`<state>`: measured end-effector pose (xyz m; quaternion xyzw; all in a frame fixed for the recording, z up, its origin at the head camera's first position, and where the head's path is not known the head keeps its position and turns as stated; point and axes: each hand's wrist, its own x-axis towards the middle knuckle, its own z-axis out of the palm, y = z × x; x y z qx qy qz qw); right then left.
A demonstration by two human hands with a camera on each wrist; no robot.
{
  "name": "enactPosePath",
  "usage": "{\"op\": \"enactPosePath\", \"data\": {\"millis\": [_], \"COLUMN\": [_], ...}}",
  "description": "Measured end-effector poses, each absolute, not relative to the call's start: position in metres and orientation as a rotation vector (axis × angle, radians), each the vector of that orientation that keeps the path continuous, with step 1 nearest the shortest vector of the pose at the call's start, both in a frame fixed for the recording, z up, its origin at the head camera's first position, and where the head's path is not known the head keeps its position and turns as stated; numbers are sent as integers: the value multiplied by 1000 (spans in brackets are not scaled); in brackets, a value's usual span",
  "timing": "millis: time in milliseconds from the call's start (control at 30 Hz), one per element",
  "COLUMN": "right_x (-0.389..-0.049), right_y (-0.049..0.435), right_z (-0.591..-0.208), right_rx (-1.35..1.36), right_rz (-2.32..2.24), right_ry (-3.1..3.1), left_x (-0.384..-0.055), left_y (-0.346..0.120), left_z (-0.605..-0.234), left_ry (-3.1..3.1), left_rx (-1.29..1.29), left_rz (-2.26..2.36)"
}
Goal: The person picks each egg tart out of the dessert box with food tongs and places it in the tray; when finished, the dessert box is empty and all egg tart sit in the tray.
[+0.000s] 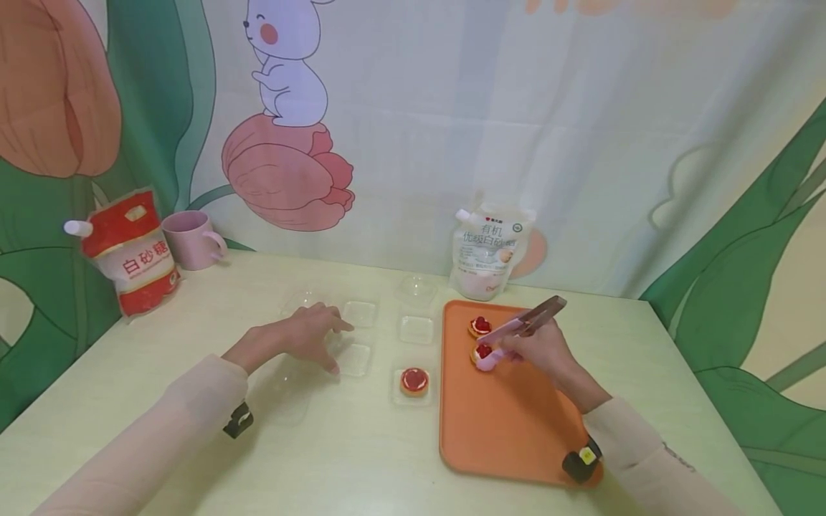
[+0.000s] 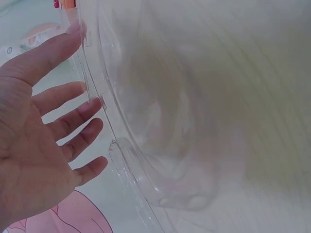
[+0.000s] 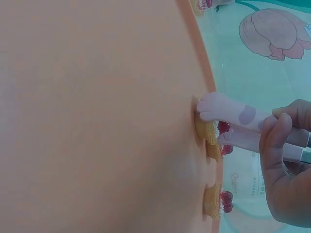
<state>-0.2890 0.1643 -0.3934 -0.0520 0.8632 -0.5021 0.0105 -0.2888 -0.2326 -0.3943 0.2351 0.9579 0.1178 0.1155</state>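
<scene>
My right hand grips pink tongs with paw-shaped tips. The tips straddle a small tart with white cream and red fruit on the orange tray. Behind it on the tray stands another berry tart. Over the clear plastic boxes at the left, my left hand hovers with fingers spread, holding nothing. In the left wrist view its fingertips come right up to the rim of a clear box. A tart with a red heart-shaped top sits in a clear box near the tray.
More clear boxes stand in the middle of the table. A white sugar pouch is behind the tray. At the back left are a red and white sugar bag and a pink mug. A printed curtain hangs behind.
</scene>
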Motion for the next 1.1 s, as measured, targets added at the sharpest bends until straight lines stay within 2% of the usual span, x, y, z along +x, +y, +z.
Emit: {"op": "enactPosePath", "data": {"millis": [567,1100], "right_x": [-291,-291], "right_y": [166,172], "right_z": [-393,-375], "right_rx": [-172,-157], "right_rz": [-1634,-1689], "right_ry": [2666,2633], "left_x": [-287,-286], "left_y": [-233,-235], "left_z": [-394,-392], "left_ry": [2802,2801], "left_rx": [693,688], "left_rz": [356,351]}}
